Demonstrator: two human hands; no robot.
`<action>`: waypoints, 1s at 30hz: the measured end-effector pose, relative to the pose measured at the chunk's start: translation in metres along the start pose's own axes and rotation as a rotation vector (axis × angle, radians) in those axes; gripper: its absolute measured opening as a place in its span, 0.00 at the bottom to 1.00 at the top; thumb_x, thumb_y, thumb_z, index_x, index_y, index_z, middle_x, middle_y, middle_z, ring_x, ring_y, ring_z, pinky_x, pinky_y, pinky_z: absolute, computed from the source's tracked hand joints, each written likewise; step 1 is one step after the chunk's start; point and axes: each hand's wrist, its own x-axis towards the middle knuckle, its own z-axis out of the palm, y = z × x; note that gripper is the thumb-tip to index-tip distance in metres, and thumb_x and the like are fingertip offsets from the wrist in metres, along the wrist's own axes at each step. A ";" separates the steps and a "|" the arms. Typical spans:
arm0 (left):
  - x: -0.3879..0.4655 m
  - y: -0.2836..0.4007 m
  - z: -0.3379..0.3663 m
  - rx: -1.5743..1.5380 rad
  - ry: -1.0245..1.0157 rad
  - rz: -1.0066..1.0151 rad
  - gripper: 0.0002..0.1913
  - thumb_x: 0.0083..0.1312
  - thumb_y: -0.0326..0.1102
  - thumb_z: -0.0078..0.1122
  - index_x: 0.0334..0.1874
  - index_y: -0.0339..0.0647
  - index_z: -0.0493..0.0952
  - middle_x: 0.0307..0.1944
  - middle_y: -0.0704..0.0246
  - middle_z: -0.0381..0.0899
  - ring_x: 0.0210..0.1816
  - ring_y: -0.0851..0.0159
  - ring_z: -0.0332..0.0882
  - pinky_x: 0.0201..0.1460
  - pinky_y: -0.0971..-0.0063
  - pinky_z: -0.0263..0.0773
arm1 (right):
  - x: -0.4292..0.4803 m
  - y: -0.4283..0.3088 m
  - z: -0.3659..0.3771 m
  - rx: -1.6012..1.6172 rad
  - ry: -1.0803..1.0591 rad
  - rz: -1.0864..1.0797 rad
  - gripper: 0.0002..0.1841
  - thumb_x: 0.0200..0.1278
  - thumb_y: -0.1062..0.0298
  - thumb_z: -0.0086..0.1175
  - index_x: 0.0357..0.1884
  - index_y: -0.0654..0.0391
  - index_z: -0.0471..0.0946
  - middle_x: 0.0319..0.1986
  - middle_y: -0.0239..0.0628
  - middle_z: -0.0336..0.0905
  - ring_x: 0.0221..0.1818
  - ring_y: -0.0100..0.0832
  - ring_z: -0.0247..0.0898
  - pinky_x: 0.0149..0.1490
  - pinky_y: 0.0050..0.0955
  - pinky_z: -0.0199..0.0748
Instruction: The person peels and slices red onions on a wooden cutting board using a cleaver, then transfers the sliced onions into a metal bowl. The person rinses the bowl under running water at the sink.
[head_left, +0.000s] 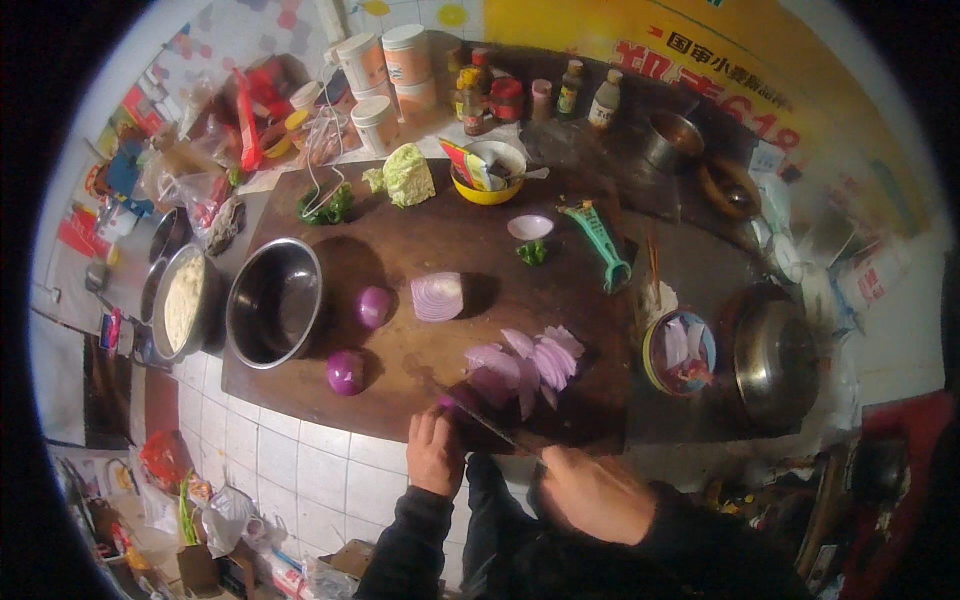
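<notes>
My right hand grips a kitchen knife, its blade angled over the near edge of the wooden board. The fingertips of my left hand press on a piece of red onion beside the blade; hand and knife partly hide it. Cut onion slices lie fanned out just beyond the knife. Farther back sits a larger cut onion piece. Two peeled red onions, one nearer me and another behind it, rest to the left.
A steel bowl stands at the board's left, beside a bowl of flour-like food. Cabbage, a yellow bowl and a green peeler lie toward the back. At right are a small bowl and a metal basin.
</notes>
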 end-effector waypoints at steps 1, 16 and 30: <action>-0.001 -0.001 -0.001 -0.014 -0.012 0.003 0.18 0.60 0.21 0.59 0.54 0.34 0.79 0.55 0.52 0.80 0.52 0.41 0.75 0.54 0.53 0.76 | 0.001 -0.001 0.000 -0.002 -0.028 0.002 0.11 0.77 0.62 0.54 0.48 0.58 0.69 0.36 0.55 0.83 0.29 0.54 0.83 0.32 0.49 0.81; -0.004 -0.006 0.000 0.033 -0.015 0.028 0.22 0.56 0.20 0.62 0.55 0.36 0.79 0.58 0.53 0.81 0.52 0.41 0.76 0.54 0.54 0.78 | 0.007 -0.010 0.000 -0.075 -0.110 0.046 0.11 0.78 0.62 0.52 0.50 0.59 0.68 0.33 0.56 0.83 0.30 0.58 0.83 0.34 0.54 0.81; 0.001 -0.006 0.002 0.015 0.062 0.086 0.20 0.58 0.20 0.59 0.55 0.37 0.80 0.55 0.55 0.82 0.50 0.42 0.79 0.51 0.55 0.80 | 0.008 0.010 0.014 0.034 -0.064 0.047 0.12 0.74 0.64 0.57 0.43 0.60 0.69 0.31 0.55 0.84 0.29 0.57 0.82 0.34 0.50 0.79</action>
